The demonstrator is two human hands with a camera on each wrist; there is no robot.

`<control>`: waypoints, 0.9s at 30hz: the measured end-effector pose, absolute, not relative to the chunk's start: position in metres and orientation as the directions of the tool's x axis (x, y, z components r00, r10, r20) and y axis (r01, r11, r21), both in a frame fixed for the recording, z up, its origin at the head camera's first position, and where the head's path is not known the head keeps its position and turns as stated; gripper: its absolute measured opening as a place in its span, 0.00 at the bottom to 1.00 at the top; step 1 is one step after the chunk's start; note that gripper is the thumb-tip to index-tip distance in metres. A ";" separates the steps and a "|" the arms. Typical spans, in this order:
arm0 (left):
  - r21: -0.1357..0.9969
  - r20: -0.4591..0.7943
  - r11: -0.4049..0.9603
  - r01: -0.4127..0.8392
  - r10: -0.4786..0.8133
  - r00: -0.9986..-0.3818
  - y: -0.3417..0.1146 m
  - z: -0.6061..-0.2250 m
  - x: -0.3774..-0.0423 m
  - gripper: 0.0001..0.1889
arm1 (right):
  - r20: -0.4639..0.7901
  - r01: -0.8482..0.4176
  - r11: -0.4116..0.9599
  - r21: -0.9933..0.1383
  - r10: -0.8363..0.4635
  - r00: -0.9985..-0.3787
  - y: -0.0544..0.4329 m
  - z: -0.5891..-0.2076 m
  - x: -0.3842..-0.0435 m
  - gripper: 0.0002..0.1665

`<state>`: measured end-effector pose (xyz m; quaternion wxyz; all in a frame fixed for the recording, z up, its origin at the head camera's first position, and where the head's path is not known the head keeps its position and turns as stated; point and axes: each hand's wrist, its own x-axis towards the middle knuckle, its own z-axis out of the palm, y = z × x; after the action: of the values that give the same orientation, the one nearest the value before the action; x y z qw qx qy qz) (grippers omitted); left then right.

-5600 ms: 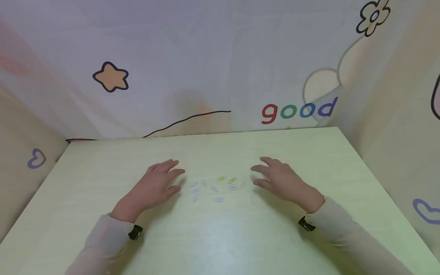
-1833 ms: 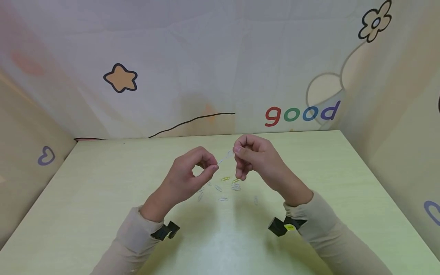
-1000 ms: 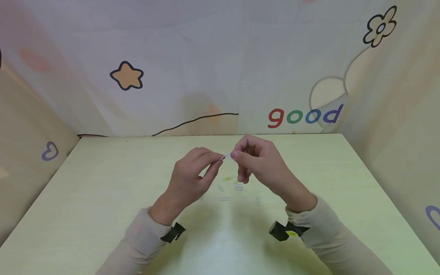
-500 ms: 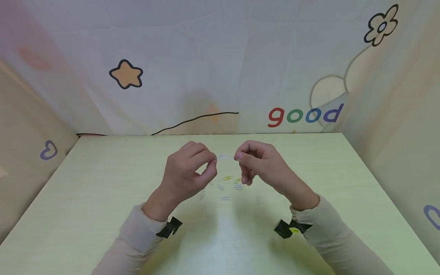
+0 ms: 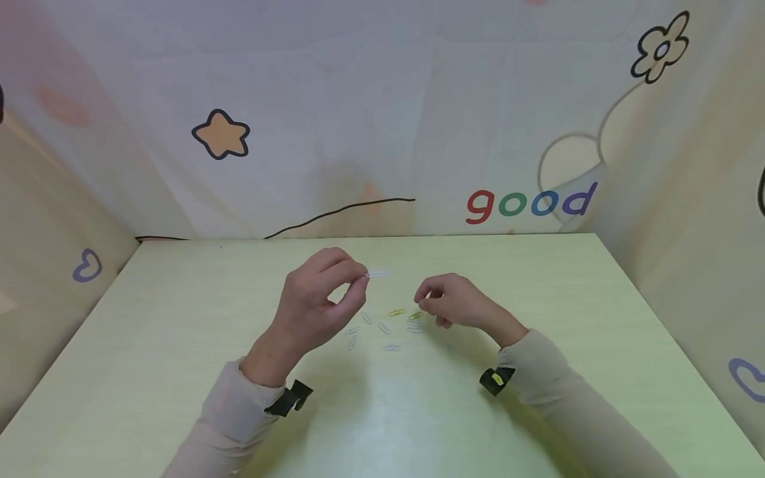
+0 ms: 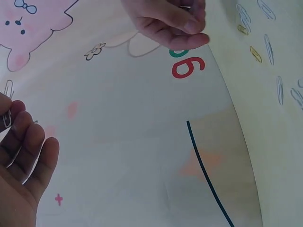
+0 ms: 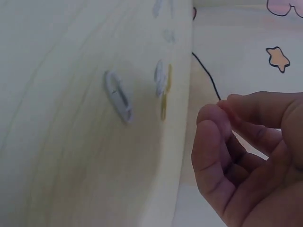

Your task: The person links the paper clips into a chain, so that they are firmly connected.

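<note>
My left hand (image 5: 317,299) is raised over the table and pinches a pale paper clip (image 5: 378,273) between thumb and forefinger, with its end jutting out to the right. In the left wrist view, a small glint of wire (image 6: 35,122) shows behind the fingers. Lower down, my right hand (image 5: 457,302) hovers by the loose clips, fingers loosely bent; nothing shows between its fingertips in the right wrist view. Under those fingertips lies a yellow paper clip (image 5: 415,315), with another yellow clip (image 5: 396,313) to its left. Several white clips (image 5: 414,327) lie close below.
More white paper clips (image 5: 384,328) are scattered on the pale wooden table (image 5: 382,411). A printed cloth (image 5: 335,119) stands as a wall along the back edge and both sides. Each wrist carries a small black camera (image 5: 496,380).
The hands first hovered apart, then met, each pinching at pale clips. Now the right hand has let go and dropped towards the loose clips; the left has drifted slightly left, still holding a clip.
</note>
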<state>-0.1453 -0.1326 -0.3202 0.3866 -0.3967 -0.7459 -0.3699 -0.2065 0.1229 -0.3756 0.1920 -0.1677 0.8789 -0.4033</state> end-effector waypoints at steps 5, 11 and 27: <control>0.287 0.858 0.374 0.882 0.310 -0.410 -0.135 -0.318 -0.145 0.05 | -0.268 -0.167 0.748 -0.643 -0.423 -0.865 0.120 -0.390 -0.214 0.06; 0.274 0.863 0.385 0.881 0.305 -0.402 -0.136 -0.317 -0.146 0.06 | -0.287 -0.237 0.775 -0.586 -0.473 -0.833 0.116 -0.395 -0.218 0.06; 0.248 0.860 0.415 0.875 0.322 -0.397 -0.135 -0.321 -0.147 0.07 | -0.232 -0.388 0.796 -0.465 -0.533 -0.814 0.110 -0.396 -0.221 0.08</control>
<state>-0.1474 -0.1353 -0.3207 0.3782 -0.3983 -0.7513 -0.3657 -0.2207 0.1099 -0.3962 0.1785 -0.2474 0.9306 -0.2022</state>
